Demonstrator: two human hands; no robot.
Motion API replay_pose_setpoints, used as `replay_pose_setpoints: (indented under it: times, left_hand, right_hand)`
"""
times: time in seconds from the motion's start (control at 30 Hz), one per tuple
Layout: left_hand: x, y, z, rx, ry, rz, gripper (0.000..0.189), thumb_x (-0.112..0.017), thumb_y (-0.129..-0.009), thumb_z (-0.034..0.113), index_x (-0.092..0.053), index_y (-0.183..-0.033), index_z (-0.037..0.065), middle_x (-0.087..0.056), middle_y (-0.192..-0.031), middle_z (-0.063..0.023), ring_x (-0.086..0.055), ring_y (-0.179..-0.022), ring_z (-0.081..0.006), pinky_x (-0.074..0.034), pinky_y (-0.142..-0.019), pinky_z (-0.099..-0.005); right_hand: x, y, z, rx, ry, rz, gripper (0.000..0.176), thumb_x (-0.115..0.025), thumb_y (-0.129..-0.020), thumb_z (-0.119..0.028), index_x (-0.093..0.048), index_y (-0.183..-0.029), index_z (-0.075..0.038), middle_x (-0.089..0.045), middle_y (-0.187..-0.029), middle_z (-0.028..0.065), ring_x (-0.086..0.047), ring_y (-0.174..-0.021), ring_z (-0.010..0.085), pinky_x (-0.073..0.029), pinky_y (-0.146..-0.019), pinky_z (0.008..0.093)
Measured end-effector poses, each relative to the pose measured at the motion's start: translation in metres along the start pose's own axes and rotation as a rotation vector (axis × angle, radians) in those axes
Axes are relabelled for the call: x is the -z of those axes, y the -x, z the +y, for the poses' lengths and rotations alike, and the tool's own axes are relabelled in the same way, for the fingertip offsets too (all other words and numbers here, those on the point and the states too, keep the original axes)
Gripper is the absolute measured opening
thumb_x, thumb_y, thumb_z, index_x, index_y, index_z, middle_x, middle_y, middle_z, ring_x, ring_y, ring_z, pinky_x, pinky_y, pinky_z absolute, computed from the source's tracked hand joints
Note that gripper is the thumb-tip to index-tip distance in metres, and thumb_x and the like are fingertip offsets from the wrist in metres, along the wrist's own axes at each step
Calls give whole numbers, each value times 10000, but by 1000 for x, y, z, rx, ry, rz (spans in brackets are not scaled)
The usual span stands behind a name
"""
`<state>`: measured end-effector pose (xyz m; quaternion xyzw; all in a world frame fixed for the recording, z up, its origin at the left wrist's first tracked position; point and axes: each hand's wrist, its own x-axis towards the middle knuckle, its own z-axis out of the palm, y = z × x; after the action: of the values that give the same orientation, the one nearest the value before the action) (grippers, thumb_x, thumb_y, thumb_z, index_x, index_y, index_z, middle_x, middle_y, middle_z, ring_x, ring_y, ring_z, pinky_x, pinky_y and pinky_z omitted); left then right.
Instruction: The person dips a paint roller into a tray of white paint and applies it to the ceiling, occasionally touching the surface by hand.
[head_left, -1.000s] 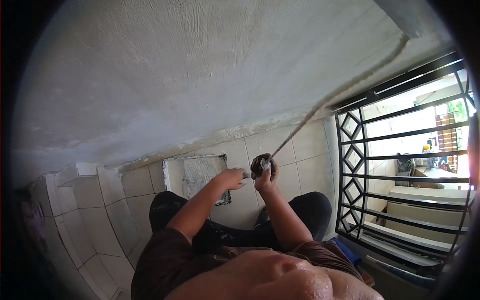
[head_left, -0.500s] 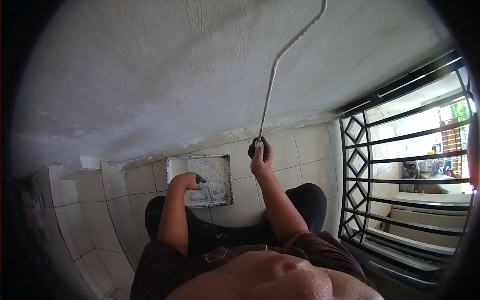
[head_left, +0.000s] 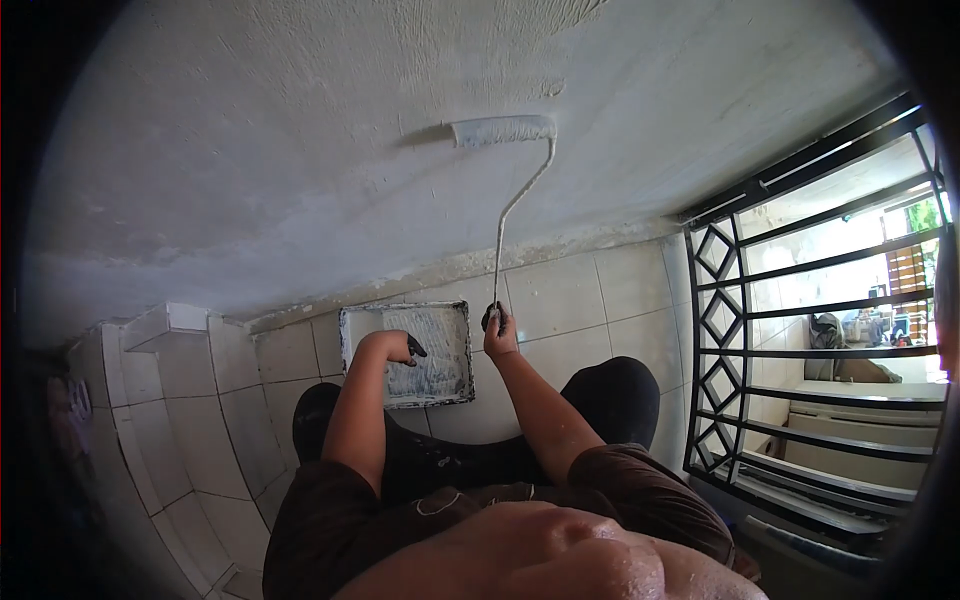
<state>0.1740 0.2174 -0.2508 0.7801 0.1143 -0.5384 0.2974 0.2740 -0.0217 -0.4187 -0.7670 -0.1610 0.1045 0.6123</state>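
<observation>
While I look down through the head camera, my right hand (head_left: 499,330) is closed around the handle of a paint roller (head_left: 503,130), just beyond the right edge of a tray (head_left: 470,350) in this view. The roller's thin bent rod (head_left: 500,235) runs up from my fist to the whitish sleeve, which lies level across the lower part of the wall (head_left: 300,150); I can't tell how firmly it presses. My left hand (head_left: 398,348), fingers darkened and loosely spread, grips nothing I can see and hangs over the tray's middle; whether it touches, I can't tell. The white-smeared tray sits on the tiled floor (head_left: 555,290), near the edge where floor meets wall, between tiled steps (head_left: 175,385) and a black grille (head_left: 743,290).
</observation>
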Motion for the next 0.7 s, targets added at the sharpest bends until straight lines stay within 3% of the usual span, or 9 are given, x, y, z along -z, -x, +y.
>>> replay_pose_setpoints:
  times: [0.1,0.17,0.2,0.33,0.43,0.5,0.57,0.7]
  left_hand:
    - [-3,-12,5,9,50,-49,432,-690,-804,263,-605,-1221,336,-570,-1285,-46,-589,-1080,-239,-561,-724,-360]
    - [-6,-19,10,101,17,-62,440,-701,-791,269,-611,-1219,311,-595,-1250,-50,-601,-1043,-237,-553,-722,-372]
    - [-7,-23,10,148,-1,-70,444,-707,-784,273,-613,-1218,299,-607,-1232,-52,-608,-1024,-236,-549,-720,-378]
    - [-18,-50,-6,10,-14,-104,476,-730,-756,290,-619,-1218,265,-662,-1100,-72,-620,-940,-227,-529,-719,-408]
    - [-15,-43,3,1,23,-110,481,-733,-751,298,-619,-1218,281,-677,-1034,-75,-621,-910,-208,-522,-710,-412]
    - [-8,-22,19,54,-4,-91,474,-728,-757,297,-616,-1218,310,-675,-1025,-67,-620,-919,-193,-522,-705,-404]
    - [-16,-42,3,11,71,-111,448,-730,-755,309,-637,-1191,268,-675,-1024,-72,-622,-920,-197,-521,-698,-402]
    - [-20,-39,0,6,126,-115,458,-744,-739,341,-660,-1142,139,-665,-1073,-90,-622,-940,-237,-522,-734,-404]
  right_hand:
    - [4,-4,16,-44,-42,-1,395,-472,-925,-180,-468,-1229,72,-528,-898,142,-547,-836,189,-453,-729,309]
    - [4,-22,-16,50,-77,18,296,-463,-924,-184,-489,-1104,50,-518,-807,105,-514,-746,163,-427,-657,295]
    - [4,-33,-45,95,-96,29,257,-459,-924,-186,-500,-1041,39,-514,-762,86,-498,-701,151,-414,-621,287]
    - [13,-71,-183,178,-280,-13,216,-437,-933,-195,-453,-830,-5,-448,-614,27,-403,-569,115,-339,-512,277]
    - [19,-81,-260,249,-248,116,231,-417,-938,-185,-427,-788,-9,-420,-590,22,-374,-551,111,-315,-495,283]
    - [28,-84,-295,220,-267,72,228,-415,-938,-178,-427,-787,-8,-419,-586,20,-376,-547,111,-313,-493,287]
    - [29,-84,-296,205,-261,49,221,-417,-939,-174,-434,-796,-5,-421,-591,21,-383,-551,113,-320,-497,289]
    - [-1,-72,-221,201,-230,89,204,-432,-933,-166,-464,-833,9,-448,-626,51,-423,-586,132,-369,-533,294]
